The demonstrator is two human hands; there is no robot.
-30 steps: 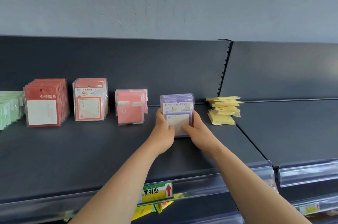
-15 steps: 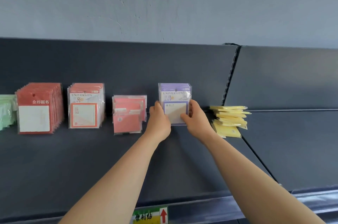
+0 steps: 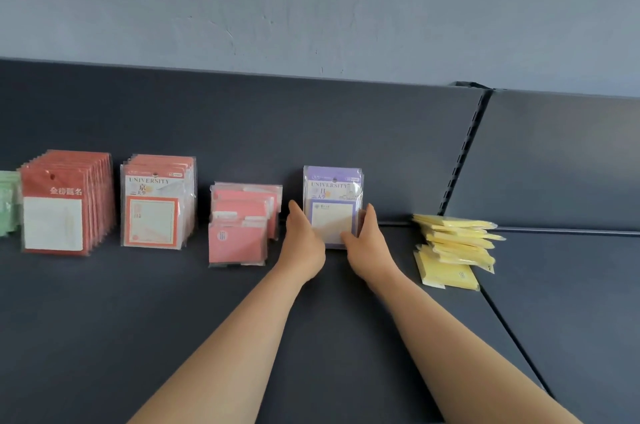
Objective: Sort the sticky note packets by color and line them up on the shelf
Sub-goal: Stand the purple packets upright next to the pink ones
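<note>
Together, left hand [image 3: 305, 243] and right hand [image 3: 367, 244] hold purple packets [image 3: 333, 188] — upright.

Left hand [image 3: 303, 243], right hand [image 3: 369, 244], both gripping, outstretched

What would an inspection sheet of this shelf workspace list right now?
Surface: dark grey shelf, two sections meeting at a seam.
Job's things: green packets, cut off at left edge; red packets, orange University packets, pink packets, purple packets, all standing; yellow packets stacked flat, askew.
Clutter: nothing seen.
Grips: left grip and right grip, bare hands, hold the purple packets by their sides.
Cables: nothing seen.
Surroundings: grey wall; slotted upright between back panels.
</note>
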